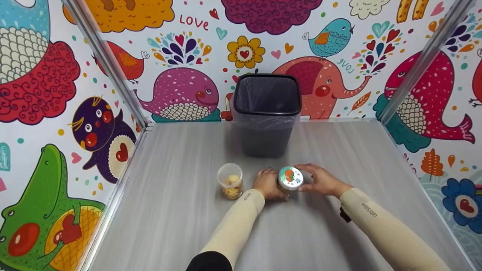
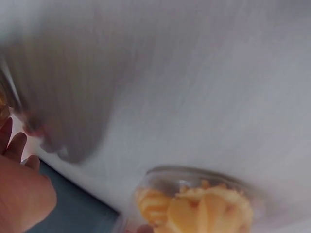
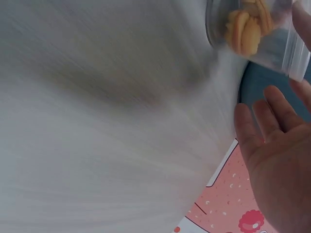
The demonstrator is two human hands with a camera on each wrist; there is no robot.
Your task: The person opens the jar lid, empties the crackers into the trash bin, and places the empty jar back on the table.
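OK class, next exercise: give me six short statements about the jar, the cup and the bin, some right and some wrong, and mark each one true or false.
1. The left hand holds a jar of cookies. True.
2. The jar has no lid. False: a lid sits on top, with the right hand's thumb and finger at its edge.
3. A cup of cookies stands to the left of the jar. True.
4. The cup is tipped on its side. False: it stands upright.
5. A bin stands beyond the cup and the jar. True.
6. The bin has a cover on. False: its top is open, with a clear bag over the rim.
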